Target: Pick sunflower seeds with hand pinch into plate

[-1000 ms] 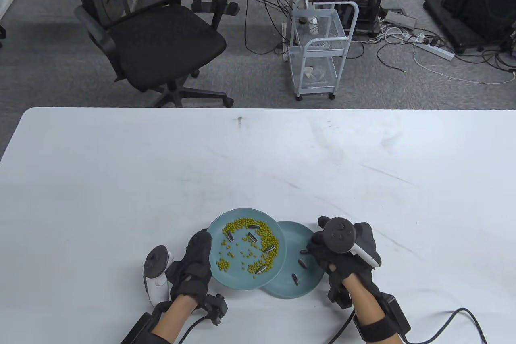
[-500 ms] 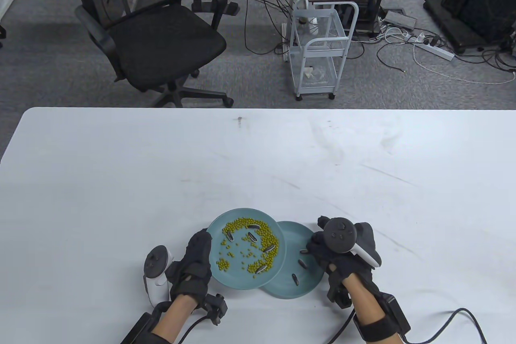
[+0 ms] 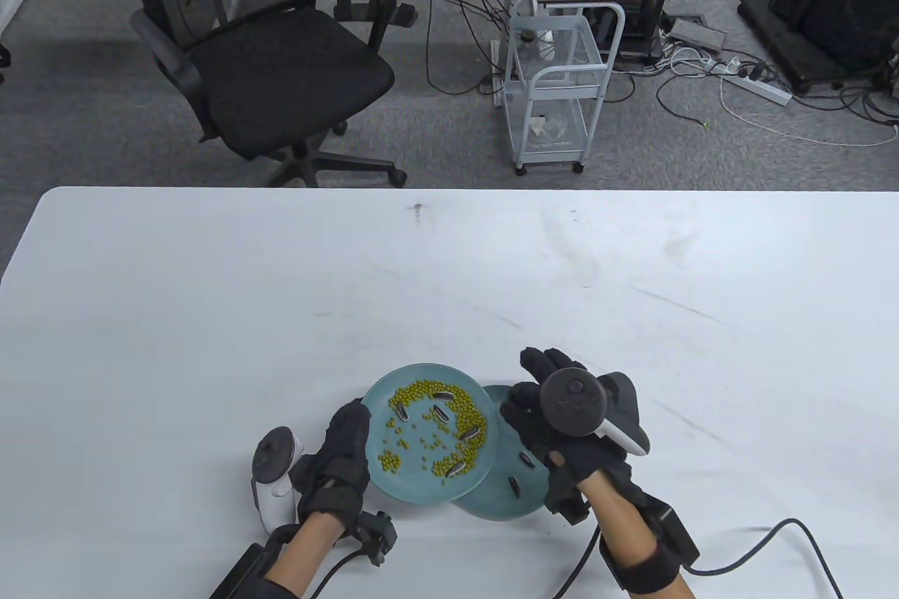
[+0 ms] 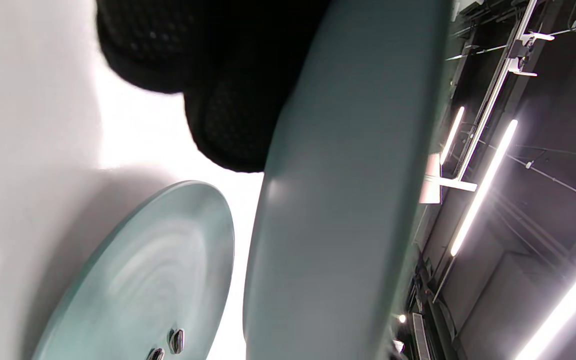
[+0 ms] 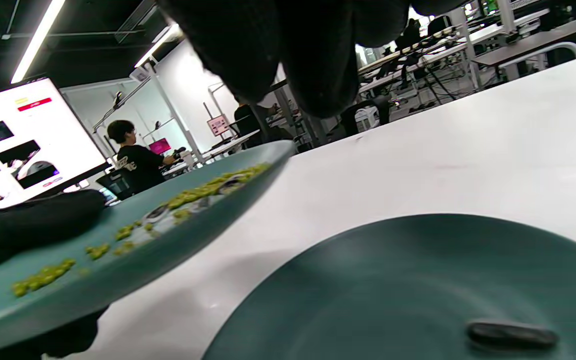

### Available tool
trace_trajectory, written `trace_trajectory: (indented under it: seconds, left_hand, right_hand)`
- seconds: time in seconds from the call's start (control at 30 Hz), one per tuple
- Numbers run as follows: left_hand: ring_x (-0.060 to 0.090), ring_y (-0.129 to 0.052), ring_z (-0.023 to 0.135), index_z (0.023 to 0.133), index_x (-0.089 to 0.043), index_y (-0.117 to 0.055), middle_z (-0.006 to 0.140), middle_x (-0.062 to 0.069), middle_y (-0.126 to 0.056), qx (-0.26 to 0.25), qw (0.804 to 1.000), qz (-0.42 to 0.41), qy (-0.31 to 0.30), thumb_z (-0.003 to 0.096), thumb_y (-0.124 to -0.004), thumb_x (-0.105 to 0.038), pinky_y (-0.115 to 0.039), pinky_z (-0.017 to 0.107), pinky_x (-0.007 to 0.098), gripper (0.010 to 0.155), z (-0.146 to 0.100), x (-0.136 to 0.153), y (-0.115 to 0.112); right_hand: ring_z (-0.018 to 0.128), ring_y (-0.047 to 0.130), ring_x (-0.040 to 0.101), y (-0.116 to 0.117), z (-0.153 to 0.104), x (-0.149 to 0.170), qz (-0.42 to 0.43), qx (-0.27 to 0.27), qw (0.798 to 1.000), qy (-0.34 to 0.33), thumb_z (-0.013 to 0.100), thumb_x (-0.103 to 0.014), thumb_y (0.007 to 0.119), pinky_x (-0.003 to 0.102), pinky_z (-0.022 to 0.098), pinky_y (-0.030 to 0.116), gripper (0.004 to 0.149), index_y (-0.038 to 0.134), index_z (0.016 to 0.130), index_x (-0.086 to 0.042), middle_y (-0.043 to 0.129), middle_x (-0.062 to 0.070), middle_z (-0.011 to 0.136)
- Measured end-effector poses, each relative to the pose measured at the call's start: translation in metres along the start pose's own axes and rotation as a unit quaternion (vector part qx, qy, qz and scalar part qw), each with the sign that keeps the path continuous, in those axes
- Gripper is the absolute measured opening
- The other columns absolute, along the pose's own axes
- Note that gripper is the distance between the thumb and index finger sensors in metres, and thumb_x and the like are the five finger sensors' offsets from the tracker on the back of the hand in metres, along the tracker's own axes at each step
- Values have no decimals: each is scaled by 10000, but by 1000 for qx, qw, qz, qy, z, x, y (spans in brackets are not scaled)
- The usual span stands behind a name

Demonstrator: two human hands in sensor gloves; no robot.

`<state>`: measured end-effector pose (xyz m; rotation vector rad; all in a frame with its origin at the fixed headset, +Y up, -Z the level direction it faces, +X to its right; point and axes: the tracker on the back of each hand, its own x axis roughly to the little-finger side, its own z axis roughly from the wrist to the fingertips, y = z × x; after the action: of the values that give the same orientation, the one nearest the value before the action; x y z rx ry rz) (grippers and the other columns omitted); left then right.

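Sunflower seeds [image 3: 441,414], dark and striped, lie scattered among the yellow-green beans [image 3: 460,409] on the raised plate [image 3: 379,479]; I count about 5 there, and 2 more [image 3: 525,460] already sit in the lower plate [image 3: 491,504], which rests flat on the white worktop [image 3: 211,311] and is partly tucked under the raised one's right edge.

The left hand [image 3: 337,458] holds the raised plate by its left rim, fingers under it in the left wrist view, tipping it so the right edge hangs above the lower plate. The right hand [image 3: 548,416] hovers over the lower plate's far side, fingers pointing away and slightly left. From above, the tracker hides most of the fingertips, and the right wrist view shows only dark fingertips [image 5: 318,75] close together with nothing visible between them, so I cannot tell whether it has a seed or is empty.

What matters next, to my eye, is this: the nearest seeds, the one at the raised plate's right side [image 3: 469,432] and another near its front edge [image 3: 453,467], lie just left of the right hand, and it is the free hand. Both lie slanted, so I would guess a pinch across the narrow width, coming in from the right, suits best, taking care not to drag beans along.
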<state>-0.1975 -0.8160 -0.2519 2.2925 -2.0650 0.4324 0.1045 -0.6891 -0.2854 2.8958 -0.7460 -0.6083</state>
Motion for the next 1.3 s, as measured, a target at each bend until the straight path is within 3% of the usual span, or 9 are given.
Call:
trace_trajectory:
  seconds: [0.3, 0.57, 0.77, 0.93, 1.3]
  left_hand:
    - [218, -1008, 471, 1030, -204, -389, 823, 92, -815, 5, 1000, -1, 3, 619, -503, -521, -817, 387, 375, 531, 1, 2, -2]
    - [214, -1009, 474, 1031, -202, -385, 825, 88, -814, 10, 1000, 0, 8, 620, -502, -516, -818, 390, 373, 530, 1, 3, -5]
    - [222, -1009, 463, 1027, -196, -392, 816, 105, -817, 5, 1000, 19, 13, 617, -513, -510, -818, 383, 377, 531, 1, 5, -6]
    - [210, -1010, 476, 1031, -205, -381, 827, 86, -813, 13, 1000, 3, 14, 621, -503, -516, -820, 392, 370, 529, 1, 4, -7]
    - [220, -1018, 458, 1022, -190, -399, 808, 105, -825, 13, 999, 30, -5, 614, -529, -498, -830, 388, 373, 528, 0, 1, -9]
  right_hand:
    - [963, 333, 702, 9, 34, -56, -9, -51, 998, -32, 595, -203, 824, 792, 636, 279, 388, 879, 810, 115, 447, 391, 1110]
    - [963, 274, 708, 40, 50, -61, -44, -132, 990, 19, 607, -206, 809, 792, 636, 241, 409, 874, 813, 141, 416, 400, 1112]
    - [964, 287, 703, 50, 51, -57, -49, -135, 989, 18, 602, -212, 821, 790, 638, 247, 410, 877, 801, 142, 432, 396, 1108]
    - [966, 310, 701, 42, 49, -58, -39, -103, 994, 11, 597, -212, 829, 789, 641, 262, 399, 891, 786, 134, 456, 393, 1105]
    - [973, 342, 693, 54, 47, -60, -113, -92, 989, 12, 552, -208, 901, 790, 647, 286, 399, 881, 776, 121, 467, 380, 1107]
